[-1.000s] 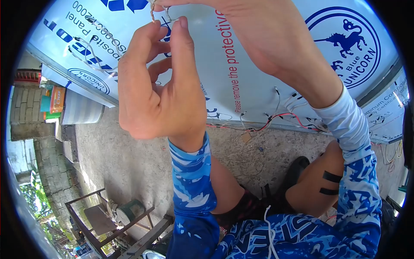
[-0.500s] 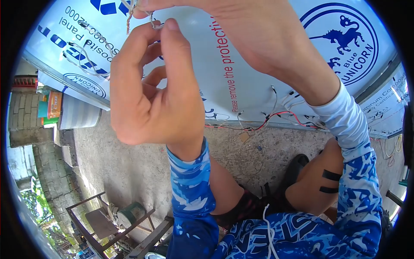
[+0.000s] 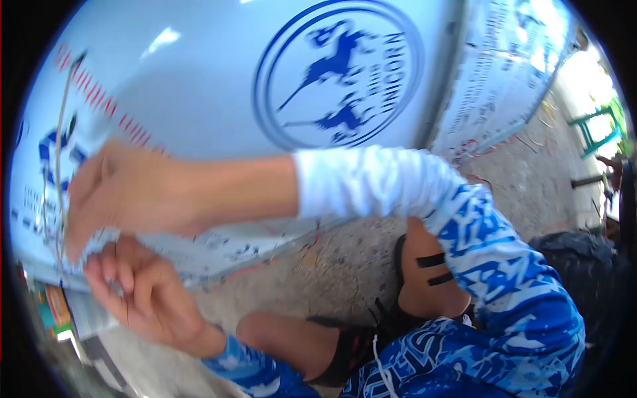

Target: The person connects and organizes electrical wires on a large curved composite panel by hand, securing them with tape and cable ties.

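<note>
My right hand, blurred by motion, reaches across to the left with its fingers closed and pointing down. A thin pale wire runs upright past its left side to the fingertips. Just below, my left hand is palm up, its fingers curled in and its fingertips close to those of the right. What lies between the left fingertips is too smeared to make out. Behind both hands stands a white panel with blue and red print and a round unicorn logo.
A second printed panel stands to the right. Red and pale wires lie along the panel's lower edge over the concrete floor. A green stool is at the far right, and a dark bag-like object sits beside my right arm.
The view has swung right, bringing the unicorn logo to the middle. Both hands now appear lower and farther left, the right one lying above the left. The wire now shows upright beside the right hand.
</note>
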